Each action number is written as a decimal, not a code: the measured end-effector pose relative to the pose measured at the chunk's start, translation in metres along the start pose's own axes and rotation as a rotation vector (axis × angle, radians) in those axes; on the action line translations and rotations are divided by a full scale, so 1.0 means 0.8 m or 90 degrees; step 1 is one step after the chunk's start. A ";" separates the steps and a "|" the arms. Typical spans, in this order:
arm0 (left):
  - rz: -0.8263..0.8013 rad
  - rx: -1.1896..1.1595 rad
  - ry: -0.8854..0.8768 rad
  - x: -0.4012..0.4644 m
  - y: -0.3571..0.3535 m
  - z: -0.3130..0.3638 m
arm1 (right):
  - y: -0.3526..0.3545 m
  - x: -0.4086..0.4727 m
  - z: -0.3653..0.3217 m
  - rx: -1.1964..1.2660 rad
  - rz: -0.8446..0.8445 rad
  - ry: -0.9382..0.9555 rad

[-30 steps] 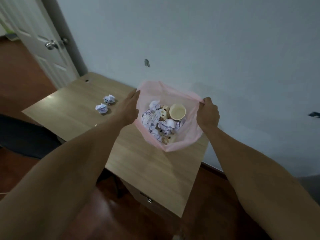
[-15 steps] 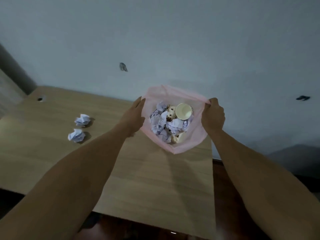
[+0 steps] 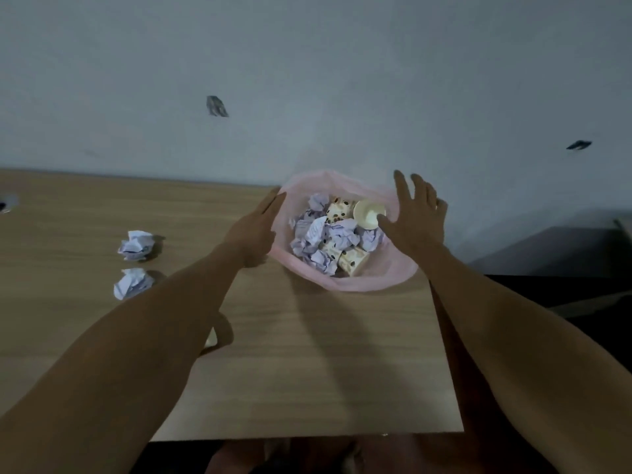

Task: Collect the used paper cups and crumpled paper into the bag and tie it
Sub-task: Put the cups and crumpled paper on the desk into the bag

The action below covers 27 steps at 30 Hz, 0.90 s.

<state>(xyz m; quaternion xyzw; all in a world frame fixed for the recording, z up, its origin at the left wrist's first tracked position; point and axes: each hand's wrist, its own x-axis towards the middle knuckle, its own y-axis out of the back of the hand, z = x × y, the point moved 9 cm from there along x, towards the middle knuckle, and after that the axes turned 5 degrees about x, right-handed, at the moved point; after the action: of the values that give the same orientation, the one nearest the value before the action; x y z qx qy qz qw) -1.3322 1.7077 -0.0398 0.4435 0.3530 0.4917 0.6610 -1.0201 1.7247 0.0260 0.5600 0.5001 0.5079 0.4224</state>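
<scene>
A pink plastic bag [image 3: 376, 280] stands open on the wooden table [image 3: 325, 364] near the wall. Inside lie crumpled paper [image 3: 318, 234] and spotted paper cups [image 3: 367, 213]. My left hand [image 3: 254, 230] lies with straight fingers against the bag's left rim. My right hand [image 3: 415, 217] hovers over the bag's right side with fingers spread, holding nothing. Two crumpled paper balls sit on the table to the left, one farther [image 3: 136, 245] and one nearer [image 3: 131, 283].
A pale wall rises right behind the table. The table's right edge runs just beside the bag, with dark floor and a dark low object [image 3: 554, 251] beyond it. A small pale thing [image 3: 211, 338] peeks out under my left forearm.
My right hand has let go of the bag's right rim and opened with fingers spread. The view has shifted, so the table looks closer. My left hand stays at the left rim.
</scene>
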 end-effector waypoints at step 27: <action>0.451 -0.347 0.244 -0.079 0.022 -0.063 | 0.000 0.034 -0.070 0.181 -0.022 -0.012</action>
<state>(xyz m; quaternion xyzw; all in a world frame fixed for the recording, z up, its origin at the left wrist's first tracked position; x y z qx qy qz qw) -1.4006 1.6614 -0.0397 0.2485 0.1539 0.8337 0.4684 -1.0762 1.7493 0.0370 0.6101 0.5726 0.4195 0.3520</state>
